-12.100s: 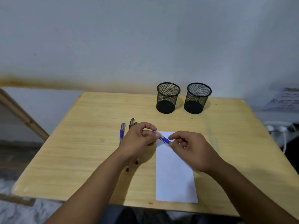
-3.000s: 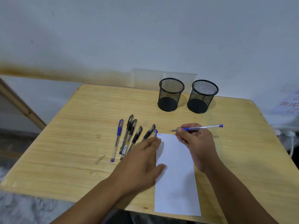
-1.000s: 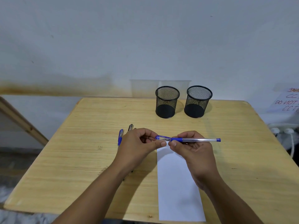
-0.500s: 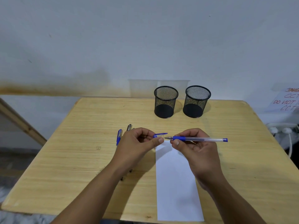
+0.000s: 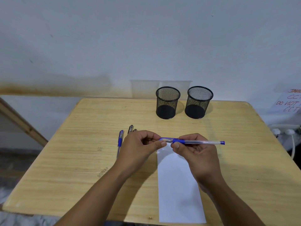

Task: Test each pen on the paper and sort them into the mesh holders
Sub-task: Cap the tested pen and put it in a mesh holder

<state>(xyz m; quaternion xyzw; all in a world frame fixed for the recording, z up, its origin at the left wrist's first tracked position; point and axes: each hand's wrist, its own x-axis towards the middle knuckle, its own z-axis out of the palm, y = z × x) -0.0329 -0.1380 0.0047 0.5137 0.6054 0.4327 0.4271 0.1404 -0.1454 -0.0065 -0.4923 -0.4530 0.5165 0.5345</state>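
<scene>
My right hand (image 5: 194,150) grips a clear blue pen (image 5: 200,142) that lies level above the top of the white paper (image 5: 177,190). My left hand (image 5: 138,145) pinches the pen's blue cap (image 5: 165,139), which sits over the pen's tip. Two black mesh holders stand at the back of the wooden table (image 5: 81,141): the left holder (image 5: 167,102) and the right holder (image 5: 198,102). Neither shows a pen inside. Another blue pen (image 5: 120,141) and the ends of black pens (image 5: 130,128) lie left of my left hand, which partly hides them.
A wall rises just behind the holders. A sheet with red handwriting (image 5: 290,101) and white plugs with cables (image 5: 286,132) sit off the table's right side. A wooden beam (image 5: 21,124) slants at the left.
Half a second ago the cap was off and apart from the tip. The two hands have since come together, and the cap now covers the pen's tip.
</scene>
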